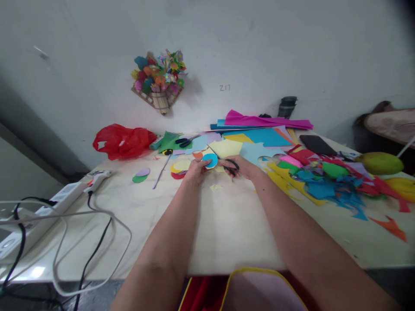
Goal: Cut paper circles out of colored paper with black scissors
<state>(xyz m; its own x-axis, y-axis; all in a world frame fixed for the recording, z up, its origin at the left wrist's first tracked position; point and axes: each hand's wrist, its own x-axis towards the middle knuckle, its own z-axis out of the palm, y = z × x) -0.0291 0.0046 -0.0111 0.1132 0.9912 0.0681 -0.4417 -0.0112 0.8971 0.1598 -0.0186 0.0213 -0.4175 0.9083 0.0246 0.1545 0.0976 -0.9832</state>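
Note:
Near the middle of the table my left hand is closed on a round blue paper disc, which has a pale edge below it. To its right, my right hand grips black-handled scissors; the blades point up and left beside the disc. Small pale yellow scraps lie just below the hands. Left of my left hand are yellow and cream paper discs with a red disc under them. Farther left, a purple disc overlaps a green one.
A red plastic bag stands back left, near a second pair of scissors. Coloured sheets lie at the back. Paper scraps, a black phone and a green fruit are right. Power strips and cables lie left.

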